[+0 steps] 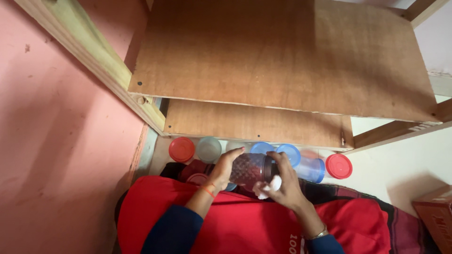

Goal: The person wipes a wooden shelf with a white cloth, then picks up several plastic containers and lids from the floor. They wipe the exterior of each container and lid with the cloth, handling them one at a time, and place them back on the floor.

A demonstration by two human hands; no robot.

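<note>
A clear patterned glass jar (249, 168) lies on its side between my hands, above my lap. My left hand (225, 168) grips its base end. My right hand (284, 182) wraps the mouth end and also holds a crumpled white cloth (266, 187) against it. Just beyond the jar, several plastic containers stand on the floor under a wooden shelf: a red-lidded one (181, 149), a grey-lidded one (209, 149), two blue-rimmed ones (301, 162) and another red lid (338, 166).
Two plywood shelf boards (282, 56) in a wooden frame (94, 61) overhang the containers. A pink wall (61, 150) closes the left side. A brown cardboard box (435, 218) sits at the right edge. My red garment (245, 226) fills the foreground.
</note>
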